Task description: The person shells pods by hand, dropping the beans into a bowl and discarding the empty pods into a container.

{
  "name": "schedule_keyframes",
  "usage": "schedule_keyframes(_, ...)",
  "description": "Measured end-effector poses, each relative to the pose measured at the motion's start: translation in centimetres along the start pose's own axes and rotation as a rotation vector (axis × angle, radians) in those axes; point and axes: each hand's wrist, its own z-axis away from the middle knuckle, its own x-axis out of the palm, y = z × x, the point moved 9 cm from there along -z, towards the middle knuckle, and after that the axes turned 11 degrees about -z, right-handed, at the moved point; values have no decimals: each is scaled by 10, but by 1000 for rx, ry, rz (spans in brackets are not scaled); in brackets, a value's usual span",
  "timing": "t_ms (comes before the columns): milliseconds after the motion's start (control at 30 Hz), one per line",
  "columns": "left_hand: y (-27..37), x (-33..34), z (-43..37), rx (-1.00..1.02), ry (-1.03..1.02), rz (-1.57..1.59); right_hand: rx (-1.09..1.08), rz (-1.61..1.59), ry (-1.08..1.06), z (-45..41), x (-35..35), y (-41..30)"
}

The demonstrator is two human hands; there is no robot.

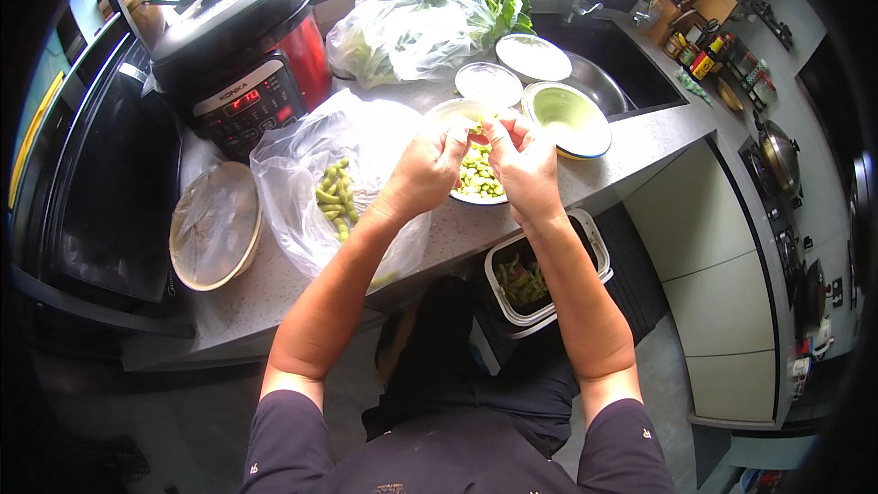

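Note:
Both my left hand (431,161) and my right hand (523,161) pinch one green soybean pod (478,127) between their fingertips, over a bowl (449,110). Shelled green soybeans (480,175) lie in that bowl, partly hidden by my hands. To the left, whole soybean pods (334,195) rest in an open clear plastic bag (285,171) on the speckled countertop. Below the counter edge, under my right forearm, a white-rimmed bin (501,295) holds empty pods and green scraps (521,281).
A Konka pressure cooker (236,96) and a film-covered bowl (216,226) stand left. Behind are a bag of leafy greens (425,27), two round pale dishes (488,86) (534,58) and stacked bowls (569,116). A black sink (638,68) with a metal basin (590,79) lies at the back right.

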Motion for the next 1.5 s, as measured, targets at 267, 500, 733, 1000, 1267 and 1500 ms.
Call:
schedule_keyframes(267,0,-1,-2,-47,19,192,32,-12,11,1,-11,2)
schedule_keyframes(500,7,-5,-1,-10,64,195,53,-8,-35,2,-9,-2)
schedule_keyframes(733,21,-14,5,138,188,-308,85,49,-16,3,-7,0)
schedule_keyframes(1000,30,-12,8,198,174,-486,-3,198,-9,3,-13,-8)
schedule_keyframes(1267,46,-13,11,308,252,-560,-3,220,0,3,-16,-8)
schedule_keyframes(1500,51,-11,15,411,272,-659,-118,236,38,0,-27,-14)
